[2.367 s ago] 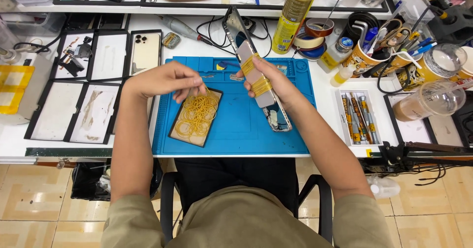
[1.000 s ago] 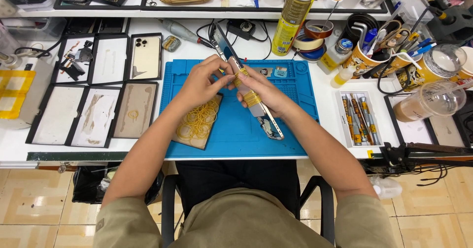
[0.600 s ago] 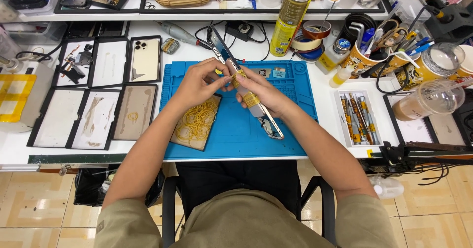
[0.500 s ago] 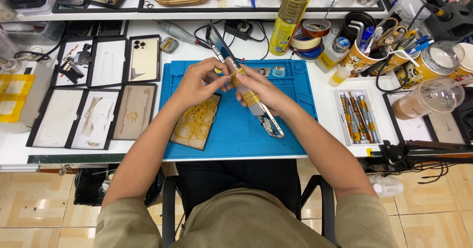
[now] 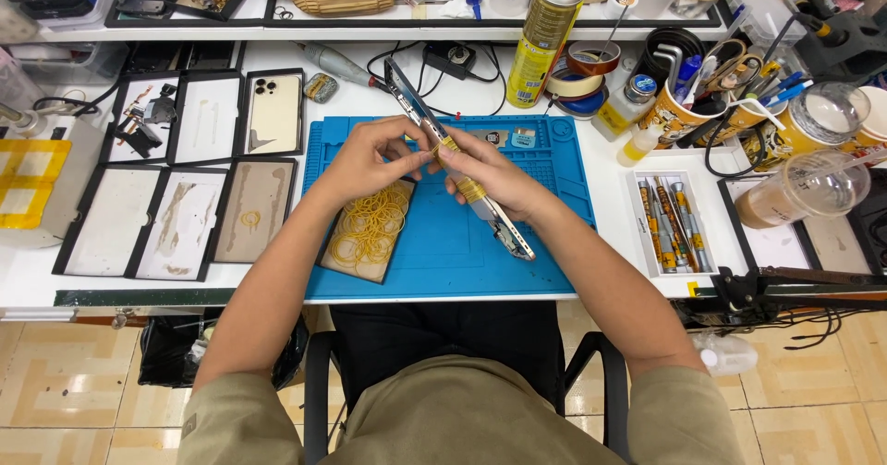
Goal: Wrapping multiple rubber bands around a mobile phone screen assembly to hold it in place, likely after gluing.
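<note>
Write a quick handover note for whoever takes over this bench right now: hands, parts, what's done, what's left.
Left hand: pinching a yellow rubber band at the phone, which is held on edge over the blue mat.
Right hand: gripping the phone mid-body.
Done: two bands wrapped, one near the fingers, one lower.
Spare bands lie in the tray on the mat.
Left: bottom end unbanded.

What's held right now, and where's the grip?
A phone, edge-on: right hand around its banded middle, left hand pinching a rubber band on it.
</note>
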